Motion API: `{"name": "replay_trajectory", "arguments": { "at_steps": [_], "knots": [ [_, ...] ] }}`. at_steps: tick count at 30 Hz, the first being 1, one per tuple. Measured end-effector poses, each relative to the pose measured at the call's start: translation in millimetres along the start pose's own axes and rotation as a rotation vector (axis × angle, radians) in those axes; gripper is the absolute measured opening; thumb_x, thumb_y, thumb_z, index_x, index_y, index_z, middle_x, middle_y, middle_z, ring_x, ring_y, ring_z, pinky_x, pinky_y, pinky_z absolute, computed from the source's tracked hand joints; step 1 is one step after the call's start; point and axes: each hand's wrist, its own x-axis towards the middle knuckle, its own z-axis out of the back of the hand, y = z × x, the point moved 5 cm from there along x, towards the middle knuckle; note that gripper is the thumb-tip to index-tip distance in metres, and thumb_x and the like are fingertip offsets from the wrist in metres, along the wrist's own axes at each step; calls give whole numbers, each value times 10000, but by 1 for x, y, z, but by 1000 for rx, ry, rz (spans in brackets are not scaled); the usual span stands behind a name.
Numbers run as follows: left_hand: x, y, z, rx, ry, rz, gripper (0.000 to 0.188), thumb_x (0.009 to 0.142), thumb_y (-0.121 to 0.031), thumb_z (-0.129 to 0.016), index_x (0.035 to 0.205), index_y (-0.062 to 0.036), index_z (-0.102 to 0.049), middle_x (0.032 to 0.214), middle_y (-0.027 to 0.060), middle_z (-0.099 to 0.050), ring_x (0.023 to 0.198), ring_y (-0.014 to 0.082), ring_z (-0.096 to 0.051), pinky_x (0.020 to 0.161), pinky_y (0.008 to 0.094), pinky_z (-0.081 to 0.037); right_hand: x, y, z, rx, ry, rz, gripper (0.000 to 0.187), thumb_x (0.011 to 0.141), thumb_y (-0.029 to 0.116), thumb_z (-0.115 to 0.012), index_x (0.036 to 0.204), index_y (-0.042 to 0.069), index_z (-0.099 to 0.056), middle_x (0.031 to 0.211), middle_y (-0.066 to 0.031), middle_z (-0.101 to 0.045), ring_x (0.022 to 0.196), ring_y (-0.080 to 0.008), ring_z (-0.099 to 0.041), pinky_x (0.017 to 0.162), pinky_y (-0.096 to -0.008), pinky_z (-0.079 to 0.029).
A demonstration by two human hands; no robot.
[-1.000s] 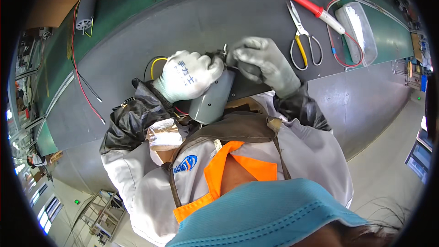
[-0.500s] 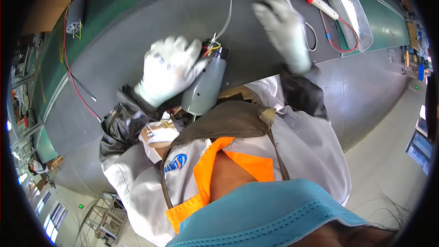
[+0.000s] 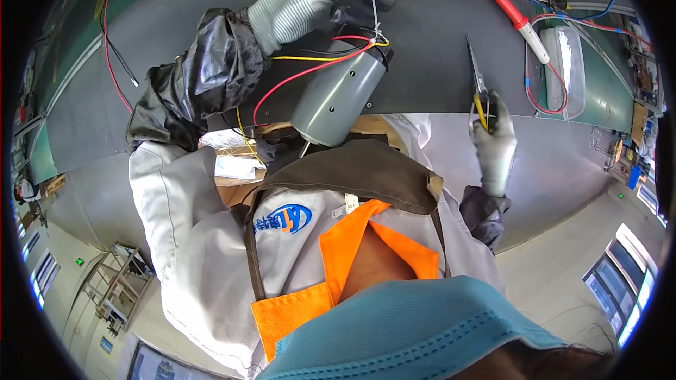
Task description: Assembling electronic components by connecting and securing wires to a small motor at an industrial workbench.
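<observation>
A grey cylindrical motor (image 3: 336,102) lies tilted at the table's front edge, its shaft toward me. Red, yellow and black wires come out of its far end, bound there by a white cable tie (image 3: 375,27) whose long tail stands up. My left hand (image 3: 310,3), in a white glove with dark fingertips, is beyond the motor, its fingers closed around the tie's tail. Off to the right, my right hand (image 3: 496,142), also gloved, holds scissors (image 3: 479,81) with yellow on the handles. Their blades point away from me, over the table.
A red-and-white pen-shaped tool (image 3: 503,7) with a red cord lies at the far right, beside a clear plastic box (image 3: 565,63). Red and black leads (image 3: 108,49) run along the left. An open carton (image 3: 236,158) is below the table edge, near my body.
My left hand has left the motor's side and moved up to the tie's tail. My right hand has come down toward me, now with the scissors. The loose wires now show beside the motor.
</observation>
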Motion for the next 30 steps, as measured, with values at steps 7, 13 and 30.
{"name": "replay_trajectory", "arguments": {
  "at_steps": [7, 13, 30],
  "knots": [
    [-1, 6, 9, -206, 203, -292, 429, 1043, -313, -564, 1274, 46, -604, 1134, 70, -675, 1001, 134, -648, 890, 291, -528, 39, 86, -34, 274, 555, 210, 772, 877, 373, -772, 1479, 26, -434, 1240, -182, -646, 1114, -310, -644, 947, -378, -507],
    [2, 15, 8, -305, 121, -103, 416, 1048, -295, -535, 1280, 44, -606, 1116, 64, -678, 999, 122, -638, 904, 290, -515, 52, 153, -38, -173, 544, 437, 685, 873, 453, -748, 1369, 34, -528, 1232, -252, -635, 1114, -422, -635, 911, -447, -529],
    [-218, -29, 56, 874, -305, 124, 439, 994, -307, -629, 1227, 64, -632, 1119, 152, -704, 1030, 194, -671, 934, 316, -502, 84, 113, -40, -111, 327, 310, 404, 952, 193, -669, 1315, 21, -626, 1059, -160, -712, 940, -240, -674, 859, -346, -523]
  ]
}}
